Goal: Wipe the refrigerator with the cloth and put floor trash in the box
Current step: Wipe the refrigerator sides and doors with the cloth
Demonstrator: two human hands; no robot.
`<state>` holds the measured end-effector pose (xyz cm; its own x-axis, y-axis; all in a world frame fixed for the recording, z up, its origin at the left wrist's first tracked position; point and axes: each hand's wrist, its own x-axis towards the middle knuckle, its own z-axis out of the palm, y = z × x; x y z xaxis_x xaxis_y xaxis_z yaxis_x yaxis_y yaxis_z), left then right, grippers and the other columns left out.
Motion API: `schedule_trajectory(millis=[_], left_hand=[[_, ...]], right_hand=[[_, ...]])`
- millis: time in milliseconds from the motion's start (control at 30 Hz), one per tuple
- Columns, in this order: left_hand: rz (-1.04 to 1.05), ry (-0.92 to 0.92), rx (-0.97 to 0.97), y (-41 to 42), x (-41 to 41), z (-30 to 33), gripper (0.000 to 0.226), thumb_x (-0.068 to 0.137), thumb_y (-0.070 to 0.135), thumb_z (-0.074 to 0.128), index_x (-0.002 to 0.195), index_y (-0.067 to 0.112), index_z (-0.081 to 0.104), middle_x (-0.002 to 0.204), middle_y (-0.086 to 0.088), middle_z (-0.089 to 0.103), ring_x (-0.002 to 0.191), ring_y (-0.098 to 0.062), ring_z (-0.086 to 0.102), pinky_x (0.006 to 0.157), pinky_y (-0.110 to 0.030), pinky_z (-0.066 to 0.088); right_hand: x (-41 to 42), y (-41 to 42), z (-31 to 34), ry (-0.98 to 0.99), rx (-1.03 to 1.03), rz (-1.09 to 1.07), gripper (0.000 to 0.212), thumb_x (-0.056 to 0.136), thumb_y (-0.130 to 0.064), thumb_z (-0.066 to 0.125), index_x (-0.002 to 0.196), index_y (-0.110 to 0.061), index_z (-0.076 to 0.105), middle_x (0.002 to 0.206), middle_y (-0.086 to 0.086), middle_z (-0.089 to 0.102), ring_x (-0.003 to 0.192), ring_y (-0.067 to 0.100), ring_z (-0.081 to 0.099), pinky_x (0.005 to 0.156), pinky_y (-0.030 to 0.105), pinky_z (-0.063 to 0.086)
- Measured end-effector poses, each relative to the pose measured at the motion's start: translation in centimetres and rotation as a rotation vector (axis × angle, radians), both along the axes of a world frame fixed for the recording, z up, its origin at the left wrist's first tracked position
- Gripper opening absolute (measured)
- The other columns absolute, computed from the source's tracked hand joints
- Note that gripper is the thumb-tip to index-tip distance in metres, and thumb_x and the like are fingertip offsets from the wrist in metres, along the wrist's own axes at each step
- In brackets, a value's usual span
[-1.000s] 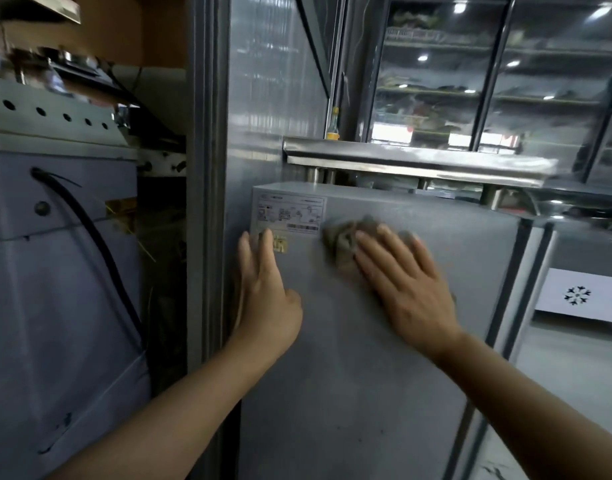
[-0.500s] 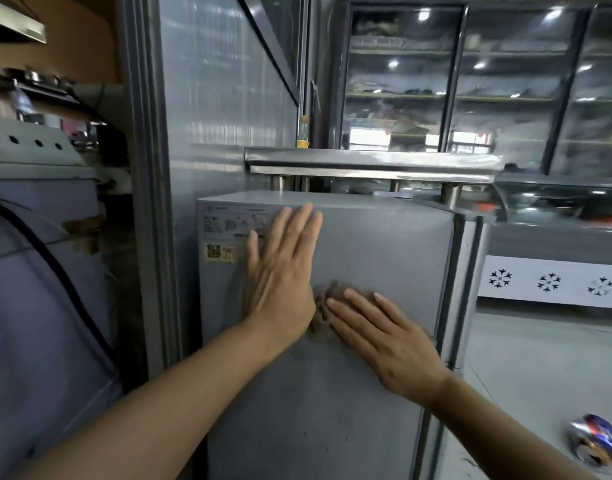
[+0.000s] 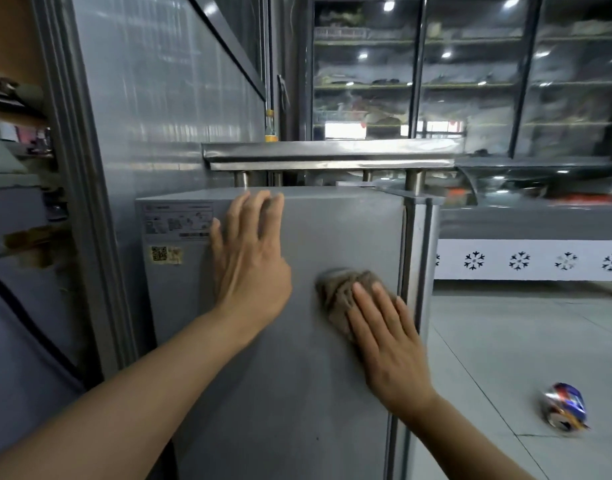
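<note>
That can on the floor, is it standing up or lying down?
Lying down. The can rests on its side on the floor tiles, its round end facing sideways.

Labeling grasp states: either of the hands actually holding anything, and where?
No curled grip. The right hand presses the cloth flat against the refrigerator side, fingers straight over the cloth's lower right part. The left hand rests open on the panel.

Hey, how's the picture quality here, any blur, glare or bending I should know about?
Head view: the crushed blue and silver can on the floor is smeared by blur; ceiling lights glare on the glass display cabinet doors; the wide lens bows the grey refrigerator side panel; the left hand and right hand on the brown cloth look fairly sharp.
</note>
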<state>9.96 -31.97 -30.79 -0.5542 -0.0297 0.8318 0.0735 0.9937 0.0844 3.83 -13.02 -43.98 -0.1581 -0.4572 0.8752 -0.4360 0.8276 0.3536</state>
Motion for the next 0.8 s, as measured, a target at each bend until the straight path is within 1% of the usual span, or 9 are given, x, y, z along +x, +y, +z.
schedule_trajectory(millis=[67,167,267,433,533,633,700,767,800], left_hand=[[0.002,-0.001,-0.042,0.8,-0.1,0.3,0.073,0.076,0.01,0.06,0.142,0.016,0.028,0.147,-0.005,0.027,0.139,-0.026,0.018,0.113,-0.053,0.014],[-0.065,-0.019,-0.189,3.0,-0.9,0.8,0.071,0.077,0.012,0.058,0.142,0.015,0.029,0.148,-0.005,0.028,0.137,-0.025,0.021,0.113,-0.053,0.008],[-0.081,-0.01,-0.171,4.9,-1.9,1.0,0.073,0.078,0.016,0.055,0.145,0.015,0.025,0.149,-0.003,0.028,0.139,-0.023,0.021,0.113,-0.052,0.006],[-0.1,0.069,-0.099,5.5,-2.7,0.2,0.072,0.073,0.013,0.056,0.142,0.014,0.034,0.144,-0.007,0.038,0.137,-0.026,0.03,0.11,-0.058,0.012],[-0.105,0.067,-0.115,5.2,-2.7,0.1,0.074,0.074,0.01,0.059,0.143,0.013,0.032,0.146,-0.008,0.037,0.138,-0.027,0.029,0.109,-0.06,0.013],[-0.087,0.025,-0.136,4.9,-2.3,-0.5,0.079,0.078,0.011,0.06,0.148,0.015,0.023,0.155,-0.007,0.023,0.144,-0.025,0.017,0.11,-0.062,0.011],[-0.074,-0.001,-0.16,4.8,-2.1,-1.3,0.083,0.078,0.01,0.061,0.149,0.015,0.018,0.159,-0.005,0.011,0.146,-0.025,0.008,0.11,-0.062,0.011],[-0.069,-0.017,-0.192,4.9,-1.9,-2.2,0.088,0.073,0.008,0.064,0.149,0.014,0.02,0.159,-0.007,0.009,0.146,-0.027,0.009,0.108,-0.063,0.015],[-0.066,-0.022,-0.207,4.9,-1.9,-2.6,0.089,0.071,0.007,0.066,0.148,0.014,0.022,0.159,-0.007,0.01,0.146,-0.028,0.011,0.106,-0.064,0.018]], right_hand=[[0.0,0.4,2.2,0.026,-0.036,-0.052,0.047,0.096,-0.013,0.021,0.141,-0.006,0.033,0.149,0.012,0.033,0.141,0.031,0.023,0.116,0.046,0.015],[-0.7,0.9,8.2,0.088,-0.292,-0.136,0.045,0.093,-0.01,0.025,0.135,-0.001,0.041,0.148,0.015,0.035,0.14,0.031,0.024,0.116,0.044,0.009],[-1.5,0.8,11.3,0.122,-0.365,-0.159,0.047,0.094,-0.011,0.023,0.136,0.0,0.042,0.149,0.014,0.035,0.14,0.03,0.026,0.116,0.046,0.011],[-2.5,-0.1,8.7,0.132,-0.509,-0.103,0.048,0.097,-0.013,0.018,0.137,-0.003,0.041,0.151,0.007,0.032,0.142,0.029,0.021,0.116,0.045,0.019],[-1.9,0.4,4.0,0.075,-0.442,-0.066,0.047,0.094,-0.009,0.022,0.137,0.001,0.038,0.153,0.008,0.025,0.143,0.032,0.018,0.114,0.047,0.021],[-0.7,1.1,0.0,0.004,-0.35,-0.044,0.05,0.089,-0.005,0.029,0.139,0.001,0.031,0.154,0.008,0.017,0.143,0.034,0.017,0.112,0.05,0.024],[-0.5,1.1,0.4,-0.006,-0.373,0.01,0.051,0.09,-0.001,0.032,0.14,0.003,0.028,0.154,0.012,0.017,0.143,0.034,0.017,0.114,0.048,0.023],[-0.4,0.8,3.4,0.009,-0.509,0.074,0.047,0.094,0.0,0.033,0.14,0.007,0.029,0.152,0.018,0.021,0.143,0.036,0.017,0.117,0.043,0.019],[-0.5,0.9,5.5,0.044,-0.596,0.092,0.043,0.097,-0.003,0.029,0.138,0.009,0.029,0.15,0.023,0.025,0.141,0.038,0.019,0.117,0.043,0.019]])
